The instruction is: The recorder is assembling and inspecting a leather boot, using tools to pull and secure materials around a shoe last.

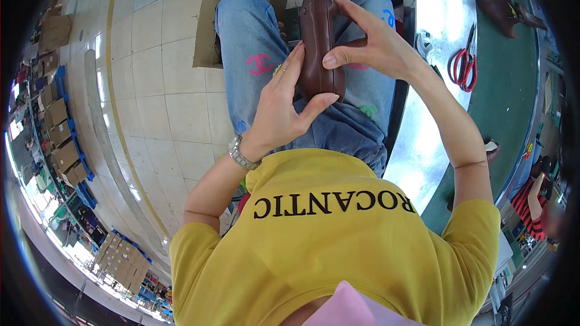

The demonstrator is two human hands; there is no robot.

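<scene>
Pale tiled floor (151, 54) spreads out on the 9 o'clock side of the room, and beside it a seated person (338, 241) holds a brown leather piece (320, 42) over the lap, its narrow tab toward 12 o'clock and its rounded end toward 6. Both hands are closed on it: the left hand (272, 111) comes in from 7 o'clock, fingers along the near flank and thumb across the lower end; the right hand (386, 48) comes from 3, thumb pressed on the front near the long seam, index finger at the upper edge toward 1. Its other fingertips are hidden, so I cannot tell how far they wrap behind. To my eye, this hold works best with the left hand as a cradle and the right thumb pressing broad and flat, never nail-first, since smooth leather may mark. A seam lined up from 12 to 6 would betray any twist, and even pressure from both sides should stop rolling. Just beneath are blue jeans (244, 36); a cardboard box (208, 30) stands at 9. Toward 3, past a shiny metal strip (444, 0), red-handled scissors (463, 71) lie clear of the elbows. Farther off, cartons (124, 259) are stacked at 8.
</scene>
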